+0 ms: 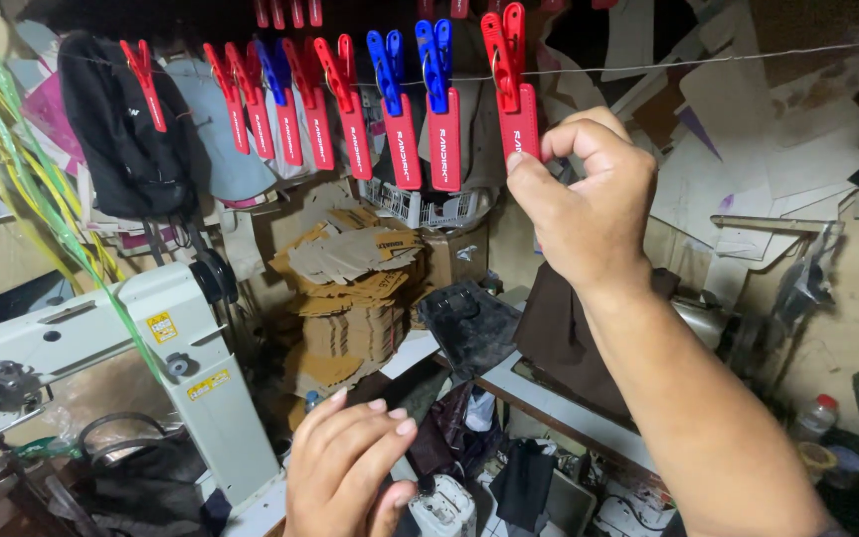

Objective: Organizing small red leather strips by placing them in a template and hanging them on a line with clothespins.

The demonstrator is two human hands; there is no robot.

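Your left hand [345, 467] sits lowest and closest, fingers loosely curled, holding nothing, just above a small white device [442, 509]. Your right hand [584, 204] is raised, thumb and forefinger pinching the red strip [519, 121] that hangs long-axis vertical from a red peg [502, 48] on the wire [708, 62], directly left of your knuckles.

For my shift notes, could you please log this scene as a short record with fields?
Right hand: right hand pinches a red rectangular tag under a red plastic clothes peg
Left hand: left hand open, low, above a small white device
Line: thin wire carrying red and blue pegs
Background: stacked brown cardboard cutouts, white sewing machine
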